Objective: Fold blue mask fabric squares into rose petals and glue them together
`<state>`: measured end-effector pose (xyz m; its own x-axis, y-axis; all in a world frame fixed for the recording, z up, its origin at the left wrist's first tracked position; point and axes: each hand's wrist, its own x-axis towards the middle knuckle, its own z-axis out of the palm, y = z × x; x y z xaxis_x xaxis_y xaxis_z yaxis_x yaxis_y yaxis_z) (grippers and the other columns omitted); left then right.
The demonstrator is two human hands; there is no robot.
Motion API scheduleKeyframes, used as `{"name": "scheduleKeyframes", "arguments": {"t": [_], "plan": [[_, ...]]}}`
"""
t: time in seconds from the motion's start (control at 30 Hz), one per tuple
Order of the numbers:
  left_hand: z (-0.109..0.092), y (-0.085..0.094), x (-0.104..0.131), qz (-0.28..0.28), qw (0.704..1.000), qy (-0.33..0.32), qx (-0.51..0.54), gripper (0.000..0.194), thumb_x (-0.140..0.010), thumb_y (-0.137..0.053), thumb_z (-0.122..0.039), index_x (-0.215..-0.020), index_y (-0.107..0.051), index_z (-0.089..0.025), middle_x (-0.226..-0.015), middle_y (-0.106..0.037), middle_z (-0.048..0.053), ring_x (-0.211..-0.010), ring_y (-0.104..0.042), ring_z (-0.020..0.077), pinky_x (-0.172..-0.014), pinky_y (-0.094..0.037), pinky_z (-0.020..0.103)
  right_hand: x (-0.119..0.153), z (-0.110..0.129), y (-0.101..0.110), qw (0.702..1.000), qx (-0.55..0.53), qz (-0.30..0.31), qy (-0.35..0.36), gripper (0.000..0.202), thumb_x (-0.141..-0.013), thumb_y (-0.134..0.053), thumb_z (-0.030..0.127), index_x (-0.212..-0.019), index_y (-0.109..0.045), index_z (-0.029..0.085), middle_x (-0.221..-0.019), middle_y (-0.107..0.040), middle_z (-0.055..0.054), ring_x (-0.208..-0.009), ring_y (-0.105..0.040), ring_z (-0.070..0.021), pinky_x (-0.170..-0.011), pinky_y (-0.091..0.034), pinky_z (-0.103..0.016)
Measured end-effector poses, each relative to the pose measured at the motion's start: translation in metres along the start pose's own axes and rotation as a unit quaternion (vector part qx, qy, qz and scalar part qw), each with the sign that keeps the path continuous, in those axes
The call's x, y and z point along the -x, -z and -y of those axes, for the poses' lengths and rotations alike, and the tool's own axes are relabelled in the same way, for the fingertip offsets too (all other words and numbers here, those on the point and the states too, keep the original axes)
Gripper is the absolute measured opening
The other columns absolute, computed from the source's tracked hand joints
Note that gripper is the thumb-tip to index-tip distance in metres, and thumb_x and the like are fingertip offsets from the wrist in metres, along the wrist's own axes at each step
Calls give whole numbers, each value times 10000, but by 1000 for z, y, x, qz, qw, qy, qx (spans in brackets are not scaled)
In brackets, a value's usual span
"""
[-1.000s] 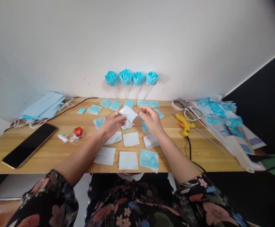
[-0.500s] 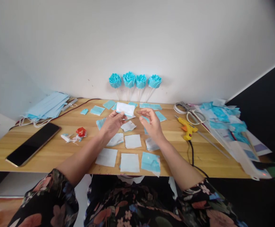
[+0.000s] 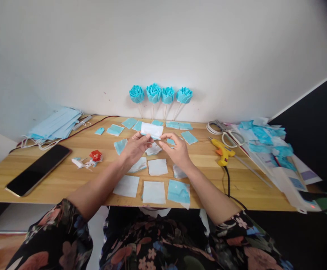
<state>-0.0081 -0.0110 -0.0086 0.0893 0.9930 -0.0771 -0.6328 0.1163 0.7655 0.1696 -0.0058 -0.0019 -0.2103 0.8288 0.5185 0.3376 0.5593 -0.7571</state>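
Observation:
My left hand (image 3: pixel 137 148) is closed on a small piece of mask fabric (image 3: pixel 152 129), white with a blue lower edge, held up above the table. My right hand (image 3: pixel 177 150) pinches the lower right corner of the same piece between thumb and fingertip. Beneath and around both hands, cut fabric squares lie in rough rows, some white side up, such as the white square (image 3: pixel 154 192), others blue side up, such as the blue square (image 3: pixel 178 192). Several blue fabric roses (image 3: pixel 153 93) on thin sticks lean against the wall behind my hands.
At the left are stacked face masks (image 3: pixel 55 123), a phone (image 3: pixel 38 170) and a red crumpled item (image 3: pixel 96 155) with white scraps. To the right lie a yellow glue gun (image 3: pixel 222 152), scissors (image 3: pixel 232 139) and a heap of blue scraps (image 3: pixel 264 137). A power strip (image 3: pixel 289 189) stands at the right edge.
My right hand has moved left, closing from apart onto the fabric's lower right corner. The left hand and the piece have shifted slightly to the right.

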Motion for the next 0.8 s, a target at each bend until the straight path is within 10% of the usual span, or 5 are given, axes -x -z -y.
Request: {"name": "scheduleKeyframes", "arguments": {"t": [0.4,0.8], "plan": [[-11,1,-3,5,1000,22,-13,448,-788,-702,-604,-823,-635,-162,-752,-688,36,-674,-655,156,-602,-500,272,0,-1,4,999,18,-42,15,64,-871,-644,279,-847,-688,239,-893,-751,-16,-870,-679,-202,-854,-521,-351],[-12,8,-4,-7,998,-2,-63,241,-735,-775,-302,-833,-631,-136,-798,-695,64,-718,-671,176,-564,-499,247,-2,-3,6,990,71,10,124,76,-888,-618,223,-893,-675,272,-1026,-748,-27,-1008,-673,-232,-948,-498,-435]]}}
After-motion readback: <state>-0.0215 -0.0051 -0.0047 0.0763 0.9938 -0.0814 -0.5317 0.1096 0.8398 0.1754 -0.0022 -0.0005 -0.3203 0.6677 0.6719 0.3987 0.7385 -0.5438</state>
